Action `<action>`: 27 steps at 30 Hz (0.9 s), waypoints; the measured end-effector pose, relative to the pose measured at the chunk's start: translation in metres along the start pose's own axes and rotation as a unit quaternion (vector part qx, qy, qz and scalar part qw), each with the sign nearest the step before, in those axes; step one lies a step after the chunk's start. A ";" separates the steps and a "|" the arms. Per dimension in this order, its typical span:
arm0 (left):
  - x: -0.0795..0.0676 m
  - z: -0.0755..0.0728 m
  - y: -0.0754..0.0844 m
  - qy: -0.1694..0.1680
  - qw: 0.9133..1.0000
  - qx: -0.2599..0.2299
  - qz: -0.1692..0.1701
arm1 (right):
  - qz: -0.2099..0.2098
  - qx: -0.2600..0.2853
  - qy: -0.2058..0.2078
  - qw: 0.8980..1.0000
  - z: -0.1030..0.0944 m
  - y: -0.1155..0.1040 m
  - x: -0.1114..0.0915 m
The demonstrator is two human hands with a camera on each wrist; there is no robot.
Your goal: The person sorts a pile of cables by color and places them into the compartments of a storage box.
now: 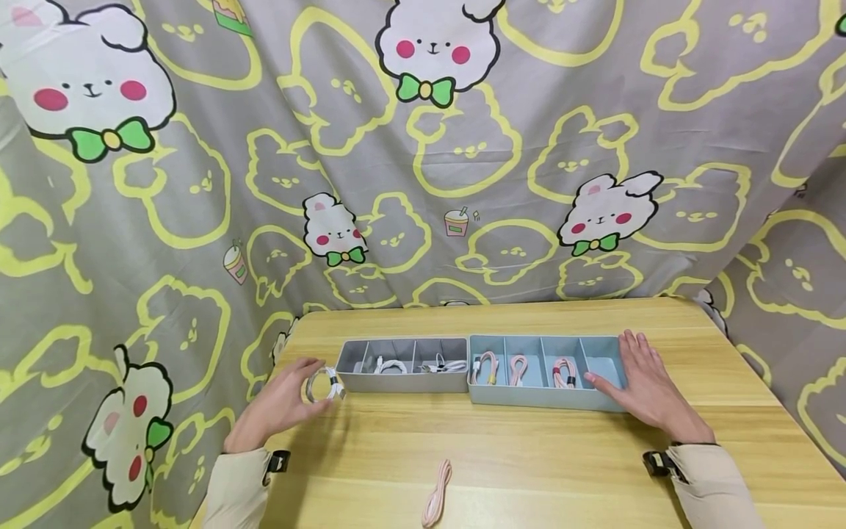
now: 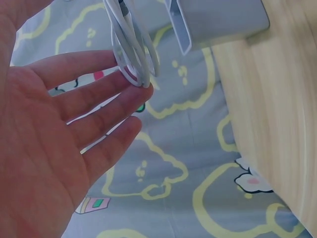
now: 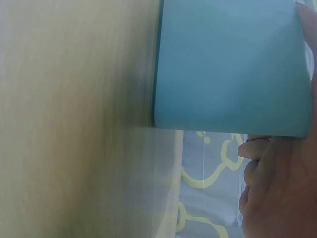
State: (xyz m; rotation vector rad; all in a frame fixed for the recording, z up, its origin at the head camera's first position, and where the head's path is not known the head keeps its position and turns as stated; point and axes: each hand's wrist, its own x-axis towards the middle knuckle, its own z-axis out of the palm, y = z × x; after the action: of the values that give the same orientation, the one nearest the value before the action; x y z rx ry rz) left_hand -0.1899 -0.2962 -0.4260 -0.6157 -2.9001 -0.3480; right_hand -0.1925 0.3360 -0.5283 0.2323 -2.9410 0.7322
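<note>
My left hand holds a coiled white cable between thumb and fingers, just off the left end of a grey divided box. In the left wrist view the cable's loops lie against the fingertips. White cables sit in the grey box. Joined to its right side is a light-blue divided box, with pink and red-pink cables in three compartments. My right hand rests on the blue box's right end, fingers extended and thumb over the front rim.
A bundled pink cable lies on the wooden table toward the front. Behind and at the sides hangs a grey patterned curtain, close to the table's back edge.
</note>
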 end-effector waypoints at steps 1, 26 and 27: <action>0.001 0.000 -0.001 0.001 1.000 0.001 0.000 | 0.000 0.000 0.000 1.000 0.000 0.000 0.000; 0.023 -0.005 -0.011 -0.002 1.000 0.006 0.007 | 0.001 0.000 -0.003 1.000 -0.001 0.000 0.001; 0.024 -0.005 -0.011 -0.002 1.000 0.006 0.007 | 0.001 0.000 -0.004 1.000 -0.001 0.000 0.001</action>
State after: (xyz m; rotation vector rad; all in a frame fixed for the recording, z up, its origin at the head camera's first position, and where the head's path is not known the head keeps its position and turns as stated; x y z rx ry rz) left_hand -0.2155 -0.2984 -0.4187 -0.6344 -2.8978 -0.3283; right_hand -0.1932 0.3363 -0.5276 0.2322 -2.9488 0.7339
